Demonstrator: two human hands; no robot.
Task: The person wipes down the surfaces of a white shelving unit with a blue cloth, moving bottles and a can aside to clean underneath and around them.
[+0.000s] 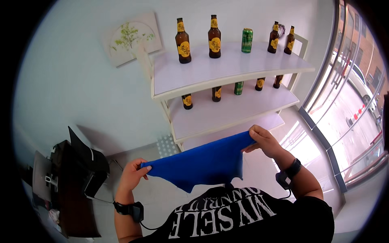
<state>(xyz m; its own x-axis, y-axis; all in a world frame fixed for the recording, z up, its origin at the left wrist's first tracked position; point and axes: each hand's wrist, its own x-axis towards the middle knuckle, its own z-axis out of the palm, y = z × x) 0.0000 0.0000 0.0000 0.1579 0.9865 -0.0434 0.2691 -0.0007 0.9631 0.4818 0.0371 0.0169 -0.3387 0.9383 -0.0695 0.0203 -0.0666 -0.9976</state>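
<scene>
A blue cloth (206, 162) hangs stretched between my two hands, in front of my chest. My left hand (133, 173) pinches its left corner between thumb and fingers. At the other end, my right hand (264, 141) grips the upper right corner, higher than the left. The cloth's lower edge droops in uneven points. Beyond it stands a white tiered shelf (231, 75), apart from both hands. Its top tier carries brown bottles with yellow labels, such as the bottle (214, 38) near the middle, and a green can (246, 40).
The shelf's middle tier (231, 111) holds more bottles and a green can (238, 88). A picture of a tree (131, 38) hangs on the wall. At left are a black chair (91, 162) and a dark desk (73, 202). Glass doors (344, 89) line the right side.
</scene>
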